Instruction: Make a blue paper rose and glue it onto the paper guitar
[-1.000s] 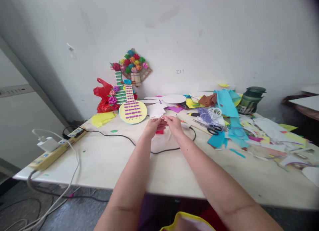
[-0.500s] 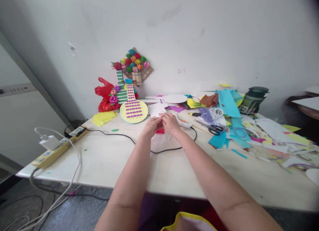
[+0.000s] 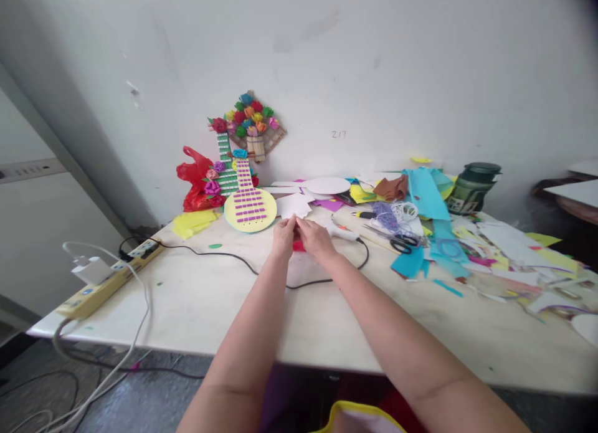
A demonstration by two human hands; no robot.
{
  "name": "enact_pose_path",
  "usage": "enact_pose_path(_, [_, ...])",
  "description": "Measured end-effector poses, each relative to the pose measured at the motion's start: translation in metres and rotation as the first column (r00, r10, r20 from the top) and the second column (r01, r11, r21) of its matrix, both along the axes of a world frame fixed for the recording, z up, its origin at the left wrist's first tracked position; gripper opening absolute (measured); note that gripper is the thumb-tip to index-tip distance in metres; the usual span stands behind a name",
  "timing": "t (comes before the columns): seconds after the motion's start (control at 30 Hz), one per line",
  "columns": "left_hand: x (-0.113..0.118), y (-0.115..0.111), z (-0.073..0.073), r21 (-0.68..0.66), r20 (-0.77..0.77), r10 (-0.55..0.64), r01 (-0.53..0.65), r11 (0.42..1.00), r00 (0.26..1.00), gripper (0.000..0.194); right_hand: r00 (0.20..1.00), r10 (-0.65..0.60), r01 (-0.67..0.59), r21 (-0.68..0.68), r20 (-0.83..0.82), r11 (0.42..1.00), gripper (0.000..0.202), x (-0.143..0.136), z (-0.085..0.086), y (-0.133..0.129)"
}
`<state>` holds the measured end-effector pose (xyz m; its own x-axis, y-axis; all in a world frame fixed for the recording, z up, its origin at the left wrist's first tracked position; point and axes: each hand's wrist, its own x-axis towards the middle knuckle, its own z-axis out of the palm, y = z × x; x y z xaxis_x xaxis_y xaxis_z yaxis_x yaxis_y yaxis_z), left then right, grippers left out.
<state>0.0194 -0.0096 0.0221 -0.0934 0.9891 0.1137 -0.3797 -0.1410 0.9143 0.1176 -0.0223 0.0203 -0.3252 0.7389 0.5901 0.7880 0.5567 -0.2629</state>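
Observation:
Above the middle of the table, my left hand and my right hand meet with their fingertips pinched together. Whatever is between the fingers is small and mostly hidden, with a hint of dark red. A piece of red paper shows just below and between the hands; I cannot tell whether it is on the table or hangs from the fingers. Beyond the fingertips lies a white paper piece. Close to my right hand is a white glue gun with a black cord.
Left of my hands stand a yellow guitar-shaped craft, paper flowers and a red plastic bag. A power strip lies at the left edge. Scissors, blue crepe paper, scraps and a green jar are rightward.
My hands have shifted slightly left and their fingers have turned, with the fingertips now pointing more forward. The view has moved a little; the other things lie as before.

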Motion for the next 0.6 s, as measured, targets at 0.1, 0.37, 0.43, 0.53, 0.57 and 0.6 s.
enact_pose_path(0.1, [0.001, -0.003, 0.0, -0.023, 0.053, -0.052, 0.054, 0.998, 0.997, 0.03, 0.998, -0.064, 0.064, 0.064, 0.005, 0.996, 0.034, 0.004, -0.001, 0.002])
enact_pose_path(0.37, [0.01, -0.003, -0.002, -0.105, 0.018, -0.193, 0.193, 0.976, 0.981, 0.035, 0.982, -0.187, 0.185, 0.078, 0.027, 0.98, 0.033, 0.012, -0.005, 0.006])
enact_pose_path(0.43, [0.014, -0.003, -0.003, -0.08, -0.042, -0.197, 0.193, 0.978, 0.979, 0.037, 0.973, -0.212, 0.207, 0.066, 0.088, 0.976, 0.032, 0.012, -0.004, 0.005])
enact_pose_path(0.53, [0.019, -0.001, -0.006, 0.001, -0.101, -0.122, 0.122, 0.992, 0.987, 0.035, 0.959, -0.226, 0.218, 0.065, 0.168, 0.974, 0.031, 0.009, 0.001, 0.0])
enact_pose_path(0.57, [0.02, 0.0, -0.007, 0.025, -0.105, -0.09, 0.093, 0.995, 0.99, 0.033, 0.958, -0.223, 0.213, 0.071, 0.183, 0.974, 0.031, 0.007, 0.002, -0.002])
enact_pose_path(0.6, [0.02, 0.002, -0.008, 0.041, -0.101, -0.061, 0.066, 0.997, 0.993, 0.031, 0.958, -0.215, 0.204, 0.076, 0.192, 0.976, 0.032, 0.005, 0.003, -0.005])
